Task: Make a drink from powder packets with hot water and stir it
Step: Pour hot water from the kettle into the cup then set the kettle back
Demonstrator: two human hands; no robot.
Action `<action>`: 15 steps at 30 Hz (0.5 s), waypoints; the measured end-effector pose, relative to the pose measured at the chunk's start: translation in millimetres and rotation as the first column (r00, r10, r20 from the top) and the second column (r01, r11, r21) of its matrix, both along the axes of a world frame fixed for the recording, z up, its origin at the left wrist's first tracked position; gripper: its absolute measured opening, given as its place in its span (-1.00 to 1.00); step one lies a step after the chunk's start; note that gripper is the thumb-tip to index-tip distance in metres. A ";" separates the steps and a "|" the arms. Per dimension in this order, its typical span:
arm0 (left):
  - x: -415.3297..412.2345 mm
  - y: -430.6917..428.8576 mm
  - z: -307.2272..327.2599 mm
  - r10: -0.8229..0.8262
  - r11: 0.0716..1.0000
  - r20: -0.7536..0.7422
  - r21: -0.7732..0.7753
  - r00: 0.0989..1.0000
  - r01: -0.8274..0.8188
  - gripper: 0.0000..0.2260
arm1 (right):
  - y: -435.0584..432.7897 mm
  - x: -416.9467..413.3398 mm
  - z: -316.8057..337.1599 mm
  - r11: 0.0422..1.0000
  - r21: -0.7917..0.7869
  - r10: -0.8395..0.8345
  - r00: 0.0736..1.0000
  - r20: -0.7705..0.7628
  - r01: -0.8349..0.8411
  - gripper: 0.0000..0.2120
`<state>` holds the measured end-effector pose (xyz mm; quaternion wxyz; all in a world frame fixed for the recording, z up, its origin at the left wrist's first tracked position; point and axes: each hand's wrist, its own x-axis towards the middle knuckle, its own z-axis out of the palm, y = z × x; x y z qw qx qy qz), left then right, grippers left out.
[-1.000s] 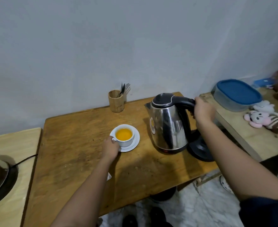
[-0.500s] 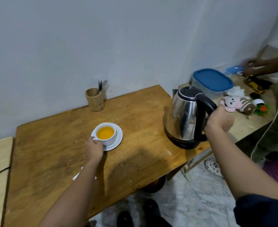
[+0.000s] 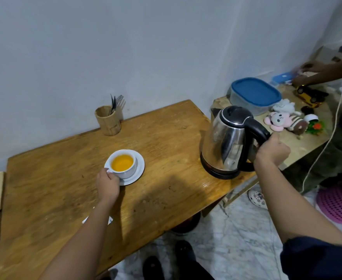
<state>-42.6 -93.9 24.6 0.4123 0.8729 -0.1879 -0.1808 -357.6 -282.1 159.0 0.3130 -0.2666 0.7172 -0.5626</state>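
A white cup (image 3: 125,172) full of orange drink stands on a white saucer (image 3: 137,174) in the middle of the wooden table (image 3: 166,138). My left hand (image 3: 108,184) grips the cup's handle side. A steel kettle (image 3: 225,142) with a black lid and handle stands upright on its black base near the table's right edge. My right hand (image 3: 272,151) is closed around the kettle's handle. A white packet (image 3: 110,219) peeks out from under my left forearm.
A wooden holder (image 3: 108,123) with forks and spoons stands at the back by the wall. On a lower bench to the right sit a blue-lidded box (image 3: 254,93), plush toys (image 3: 283,120) and a toy car; another person's hands (image 3: 307,71) work there. A cord hangs at right.
The kettle has gone from beside the cup to the right and now rests on its base. My left hand has stayed on the cup. The view has swung right.
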 end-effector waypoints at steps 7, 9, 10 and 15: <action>3.2 1.1 -4.0 -0.009 0.999 -0.018 -0.039 1.000 0.009 -0.75 | -5.8 -10.1 -6.8 1.000 -0.021 0.016 1.000 -0.009 -0.016 -0.62; 2.8 1.3 -4.7 -0.014 0.999 -0.016 -0.053 1.000 0.013 -0.76 | -7.4 -12.4 -7.6 1.000 -0.016 0.011 1.000 -0.016 -0.011 -0.62; 2.0 1.4 -4.4 -0.015 0.998 -0.014 -0.056 1.000 0.015 -0.76 | -8.4 -13.2 -7.9 1.000 -0.015 0.017 1.000 -0.020 -0.018 -0.62; -1.9 0.4 -2.4 0.005 0.999 0.001 -0.035 1.000 -0.005 -0.74 | -11.0 -17.9 -11.5 0.999 -0.035 0.039 0.999 -0.011 -0.039 -0.62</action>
